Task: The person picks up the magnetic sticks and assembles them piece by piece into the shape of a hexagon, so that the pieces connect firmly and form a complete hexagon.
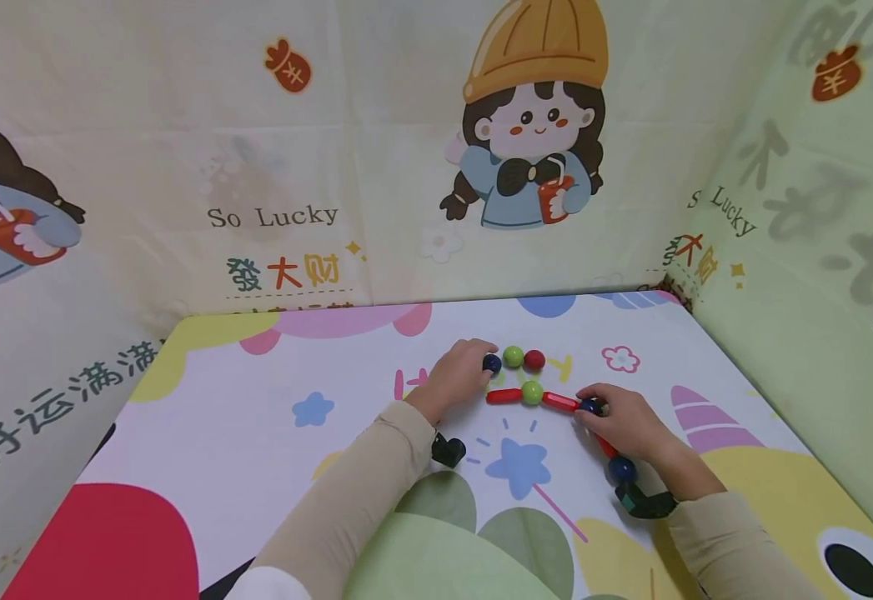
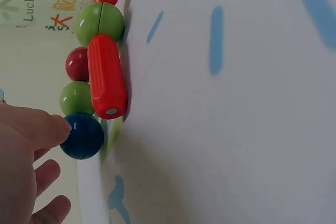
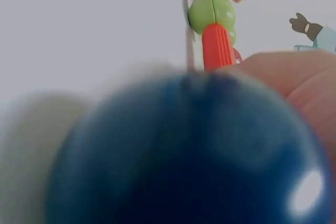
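My left hand (image 1: 460, 375) touches a blue ball (image 1: 492, 364) (image 2: 83, 136) with one digit; its other visible fingers hang loosely in the left wrist view. Beside that ball lie a green ball (image 1: 514, 357) and a dark red ball (image 1: 534, 360). Nearer me, a red rod (image 1: 504, 397), a green ball (image 1: 532, 392) and another red rod (image 1: 560, 402) form a line up to a blue ball (image 1: 591, 407), which my right hand (image 1: 631, 423) grips. From there a partly covered red rod leads to another blue ball (image 1: 622, 469), large and blurred in the right wrist view.
The pieces lie on a table with a printed cover (image 1: 256, 433). Patterned cloth (image 1: 398, 167) hangs behind it and on the right side. Black devices (image 1: 449, 451) are worn at both wrists.
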A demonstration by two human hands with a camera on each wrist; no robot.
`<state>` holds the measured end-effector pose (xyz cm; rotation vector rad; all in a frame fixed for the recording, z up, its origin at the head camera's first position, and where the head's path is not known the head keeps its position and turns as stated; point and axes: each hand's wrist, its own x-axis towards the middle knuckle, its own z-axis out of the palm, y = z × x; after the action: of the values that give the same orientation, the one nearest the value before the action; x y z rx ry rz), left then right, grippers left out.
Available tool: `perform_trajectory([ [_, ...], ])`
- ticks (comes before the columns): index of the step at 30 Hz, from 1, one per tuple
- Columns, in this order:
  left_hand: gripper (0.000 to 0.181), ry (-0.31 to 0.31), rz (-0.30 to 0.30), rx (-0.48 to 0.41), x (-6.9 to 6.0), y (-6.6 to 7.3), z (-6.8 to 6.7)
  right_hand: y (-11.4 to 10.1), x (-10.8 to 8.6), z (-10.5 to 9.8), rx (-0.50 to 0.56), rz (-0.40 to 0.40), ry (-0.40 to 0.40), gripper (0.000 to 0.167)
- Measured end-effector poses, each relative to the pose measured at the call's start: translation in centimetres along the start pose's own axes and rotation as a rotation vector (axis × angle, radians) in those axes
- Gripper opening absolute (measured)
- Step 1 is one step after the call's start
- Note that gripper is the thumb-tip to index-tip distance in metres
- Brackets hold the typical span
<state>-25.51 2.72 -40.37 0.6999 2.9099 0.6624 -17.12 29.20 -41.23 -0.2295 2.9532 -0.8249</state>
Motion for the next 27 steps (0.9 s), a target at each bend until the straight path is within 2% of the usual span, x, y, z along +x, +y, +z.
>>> perform_trajectory([
  [4, 0.043, -0.032, 0.0, 0.003, 0.3, 0.0, 0.1, -0.5, 0.7, 0.3, -0.008, -0.013, 0.022, 0.041],
  [11, 0.041, -0.029, -0.037, 0.001, 0.8, 0.1, 0.2, -1.4, 1.9, 0.6, -0.014, -0.035, 0.014, 0.032],
  [18, 0.039, -0.057, -0.024, 0.065, 0.9, 0.3, 0.2, -1.6, 2.0, 0.7, -0.04, -0.026, 0.004, 0.024],
  [24, 0.038, -0.102, -0.06, -0.039, 0.9, 0.0, 0.5, -1.5, 1.7, 0.8, -0.066, -0.025, 0.006, 0.028],
  [27, 0.039, -0.112, -0.065, -0.047, 0.7, -0.2, 0.5, -1.4, 1.6, 0.7, -0.069, -0.016, 0.005, 0.03],
])
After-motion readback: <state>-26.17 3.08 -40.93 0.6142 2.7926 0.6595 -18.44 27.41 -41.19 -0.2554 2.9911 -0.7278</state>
